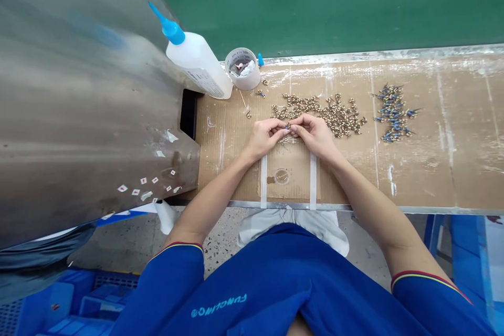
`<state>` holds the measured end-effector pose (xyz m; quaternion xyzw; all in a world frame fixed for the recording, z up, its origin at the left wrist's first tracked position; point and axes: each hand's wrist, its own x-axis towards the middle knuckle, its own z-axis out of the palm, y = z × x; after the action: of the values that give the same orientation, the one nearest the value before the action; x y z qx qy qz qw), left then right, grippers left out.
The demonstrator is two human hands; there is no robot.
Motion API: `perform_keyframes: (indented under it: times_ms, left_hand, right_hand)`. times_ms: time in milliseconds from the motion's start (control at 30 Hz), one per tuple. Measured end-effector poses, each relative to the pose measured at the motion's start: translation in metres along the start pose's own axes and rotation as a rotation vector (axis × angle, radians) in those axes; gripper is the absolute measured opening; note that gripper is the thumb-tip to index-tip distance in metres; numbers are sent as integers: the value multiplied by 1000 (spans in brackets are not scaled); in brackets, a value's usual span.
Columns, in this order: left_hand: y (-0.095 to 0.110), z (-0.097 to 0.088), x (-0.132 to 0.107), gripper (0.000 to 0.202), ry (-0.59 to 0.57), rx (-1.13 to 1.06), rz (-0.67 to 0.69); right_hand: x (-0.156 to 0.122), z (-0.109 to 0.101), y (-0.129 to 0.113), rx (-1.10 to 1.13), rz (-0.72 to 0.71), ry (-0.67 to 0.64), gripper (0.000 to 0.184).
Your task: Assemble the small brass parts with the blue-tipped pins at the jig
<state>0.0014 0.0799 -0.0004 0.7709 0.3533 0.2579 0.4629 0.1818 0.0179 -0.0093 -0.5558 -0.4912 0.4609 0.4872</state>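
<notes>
A small brass fitting [287,126] was pinched between the fingertips of the left hand [265,137] and the right hand [313,134], so both grips were closed on it. It was held over the cardboard-covered desk [413,168], and its exact shape was too small to be made out. A loose heap of similar brass fittings [321,113] was spread just beyond the hands, nearest the right hand. A separate cluster of blue-tipped parts [394,113] was placed further right, well apart from that heap. A few stray fittings [260,93] were scattered to the left of the heap, near a thin stick [243,98].

Toward the back of the desk, a white glue bottle with a blue nozzle [195,60] was seen tilted beside a tape roll [242,68], and a small blue cap [260,60] stood just next to the roll. Below the hands, a clear round disc [281,176] was set between two white tape strips [263,181]. A steel panel [79,89] rose on the left, with small red-marked labels [144,181] stuck to it. A green wall [315,0] was seen behind the desk.
</notes>
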Motion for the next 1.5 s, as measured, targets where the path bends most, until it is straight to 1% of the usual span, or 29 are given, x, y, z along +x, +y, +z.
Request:
perform_keyframes:
  times_ms: [200,400,500,667,1000,1133,1233,1333,1400,1433,1500]
  left_hand:
    - [-2,0,0,23,4,56,78]
    - [-9,6,-1,27,22,126,184]
    - [-14,7,-2,24,16,129,235]
    - [-15,7,-3,21,-17,152,207]
    - [-15,9,-2,24,-47,187,204]
    - [-14,10,-3,26,-42,188,169]
    - [-9,7,-2,25,-43,171,113]
    - [0,2,4,21,-91,142,4]
    - [9,-3,7,9,-140,65,-95]
    - [16,-7,6,11,-153,19,-141]
    - [33,-17,-9,32,-123,-49,-203]
  right_hand:
    - [-1,-2,-4,23,25,-7,21]
    - [-1,-7,-7,-158,-15,-56,13]
    - [-1,-9,-10,-249,-36,-86,12]
    - [-1,-9,-16,-360,-56,-122,11]
    - [0,-8,-17,-407,-84,-155,13]
    - [1,-8,-14,-404,-85,-152,13]
    - [1,-8,-13,-366,-69,-132,11]
    - [4,-7,-12,-294,-41,-111,10]
    - [7,-4,-13,-230,-5,-105,14]
    - [7,-3,-14,-191,18,-100,18]
    - [5,-4,-18,-107,44,-73,27]
